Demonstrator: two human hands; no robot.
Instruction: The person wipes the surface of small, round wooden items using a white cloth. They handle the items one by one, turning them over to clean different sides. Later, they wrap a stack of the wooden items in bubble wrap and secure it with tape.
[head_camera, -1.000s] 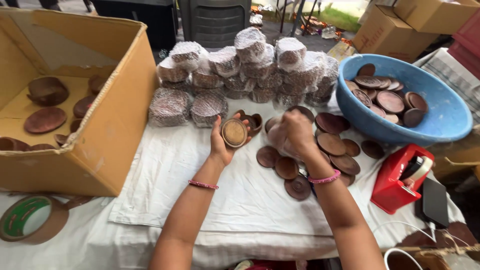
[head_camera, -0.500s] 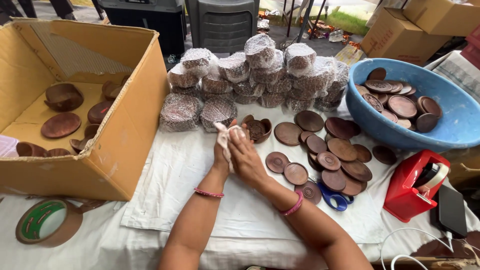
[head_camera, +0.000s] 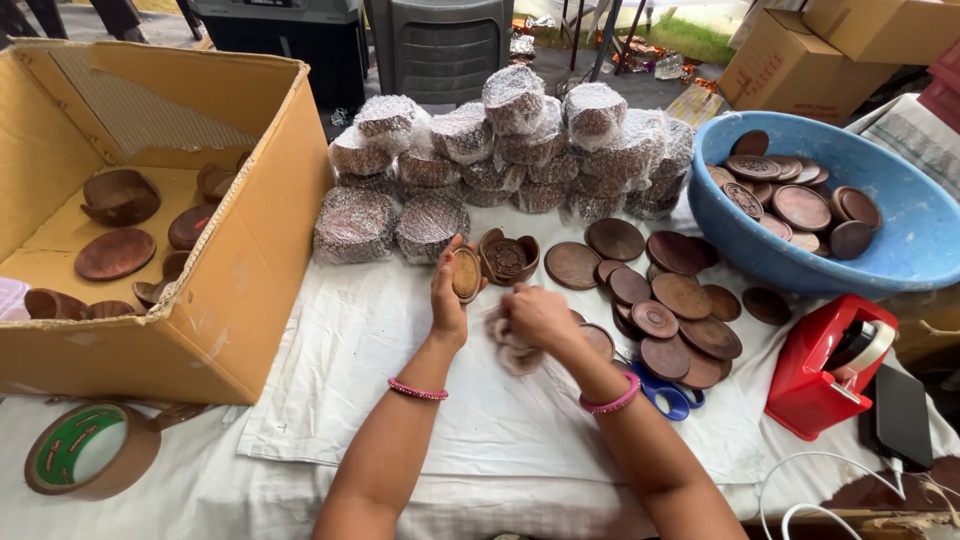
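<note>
Brown wooden discs everywhere, so here's roughly where things stand. The left hand (head_camera: 449, 300) is closed around one small round wooden disc (head_camera: 466, 274), held up on edge just in front of a carved wooden bowl (head_camera: 508, 258) in the middle of the worktop (head_camera: 330, 470). The right hand (head_camera: 537, 315) is curled down over something pale and crumpled on the white cloth (head_camera: 340, 360), maybe a rag or a bit of wrap; I honestly can't tell what it is or how tight the grip is. As for progress, I'd say a good chunk is done: there's a big stack of plastic-wrapped bundles (head_camera: 500, 160) piled at the far side, looking like finished packs. What's left looks like plenty too. A spread of loose discs (head_camera: 670, 300) lies unwrapped just right of the hands, and the blue basin (head_camera: 900, 250) at the far right holds another heap of them. The cardboard box (head_camera: 230, 280) on the left has a few loose bowls and plates in the bottom, mostly bare floor showing. Blue-handled scissors (head_camera: 665, 392) peek out from under the right forearm, a red tape dispenser (head_camera: 835, 365) sits near right, and a roll of brown packing tape (head_camera: 85, 450) lies at the near left corner. So my guess is somewhere mid-job, one piece in hand and loads still loose.
</note>
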